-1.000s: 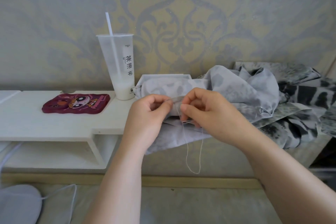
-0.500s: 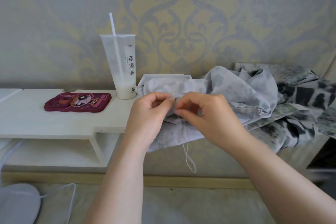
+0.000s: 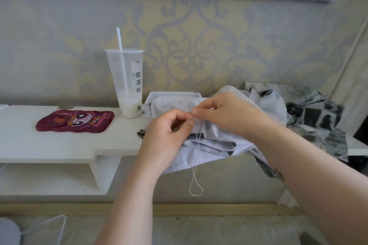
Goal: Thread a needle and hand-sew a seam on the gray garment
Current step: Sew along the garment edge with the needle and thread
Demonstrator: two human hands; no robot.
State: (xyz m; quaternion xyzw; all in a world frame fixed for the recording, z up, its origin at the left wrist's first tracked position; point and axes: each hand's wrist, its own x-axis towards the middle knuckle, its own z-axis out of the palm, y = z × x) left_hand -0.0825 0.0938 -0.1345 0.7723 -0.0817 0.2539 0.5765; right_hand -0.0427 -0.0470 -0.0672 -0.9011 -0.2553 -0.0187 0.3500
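Under left hand [image 3: 165, 137] and right hand [image 3: 229, 115], thread [image 3: 196, 145] hangs vertically across garment [image 3: 211, 155].

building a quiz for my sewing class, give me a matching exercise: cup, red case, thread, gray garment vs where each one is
1 cup
2 red case
3 thread
4 gray garment

a hangs down in a loop
b lies flat on the white shelf
c pinched by left hand and right hand
d stands upright, straw inside

Pairs: 1-d, 2-b, 3-a, 4-c

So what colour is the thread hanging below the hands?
Off-white, a pale cream. The thread loop shows clearly in the head view.
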